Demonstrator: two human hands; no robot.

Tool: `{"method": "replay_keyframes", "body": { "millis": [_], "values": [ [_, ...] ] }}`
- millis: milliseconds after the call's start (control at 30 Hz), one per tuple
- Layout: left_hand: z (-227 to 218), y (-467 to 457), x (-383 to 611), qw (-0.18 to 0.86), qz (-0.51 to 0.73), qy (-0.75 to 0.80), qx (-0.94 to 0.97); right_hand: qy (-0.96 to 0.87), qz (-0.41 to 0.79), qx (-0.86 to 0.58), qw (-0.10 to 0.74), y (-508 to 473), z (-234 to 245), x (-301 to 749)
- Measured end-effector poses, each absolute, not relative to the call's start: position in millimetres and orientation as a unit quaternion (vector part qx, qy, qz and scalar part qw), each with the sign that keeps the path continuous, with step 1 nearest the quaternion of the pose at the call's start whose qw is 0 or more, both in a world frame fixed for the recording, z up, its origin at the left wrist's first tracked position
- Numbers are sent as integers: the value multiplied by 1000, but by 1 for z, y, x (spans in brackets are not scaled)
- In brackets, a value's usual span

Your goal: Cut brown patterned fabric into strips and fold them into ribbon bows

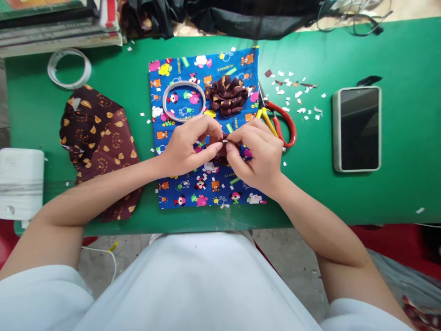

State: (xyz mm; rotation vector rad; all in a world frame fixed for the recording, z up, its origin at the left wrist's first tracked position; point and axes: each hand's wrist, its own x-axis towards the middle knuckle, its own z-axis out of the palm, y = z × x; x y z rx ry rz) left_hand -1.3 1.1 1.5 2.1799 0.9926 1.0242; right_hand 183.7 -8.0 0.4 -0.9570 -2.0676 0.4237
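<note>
My left hand (193,147) and my right hand (258,154) meet over a blue printed cloth (225,195). Thumbs and forefingers of both are pinched on a small dark brown fabric piece (221,158), with a bit of white showing at the fingertips. Most of that piece is hidden by my fingers. Just beyond them lies a ruffled brown fabric flower (228,95). A roll of tape (184,84) rests flat to its left. Scissors with red and yellow handles (292,131) lie beside my right hand, their blades partly at the cloth's edge.
Brown patterned fabric (119,142) lies under my left forearm, with another tape roll (51,73) above it. A white box-shaped device (20,181) sits at the left edge. A phone (358,131) lies right. White scraps (299,94) dot the green table (310,193); books (62,34) are stacked far left.
</note>
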Motion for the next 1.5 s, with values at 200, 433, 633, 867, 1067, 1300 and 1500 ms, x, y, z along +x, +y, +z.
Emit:
{"method": "replay_keyframes", "body": {
  "millis": [200, 433, 633, 867, 1067, 1300, 1500],
  "values": [
    [2, -2, -1, 232, 366, 340, 835, -815, 180, -381, 399, -8, 0, 185],
    [1, 1, 0, 222, 349, 338, 845, -821, 171, -365, 405, -8, 3, 183],
    [1, 2, 0, 228, 331, 326, 856, -824, 179, -352, 406, -9, 4, 183],
    [2, 3, 0, 234, 326, 312, 861, -837, 164, -353, 384, -9, 2, 183],
    [1, 3, 0, 227, 327, 309, 864, -848, 146, -342, 378, -8, 2, 183],
    [2, 3, 0, 238, 321, 309, 863, -849, 160, -340, 372, -8, 2, 183],
    [2, 3, 0, 247, 323, 313, 859, -844, 174, -340, 378, -7, 2, 183]
  ]
}}
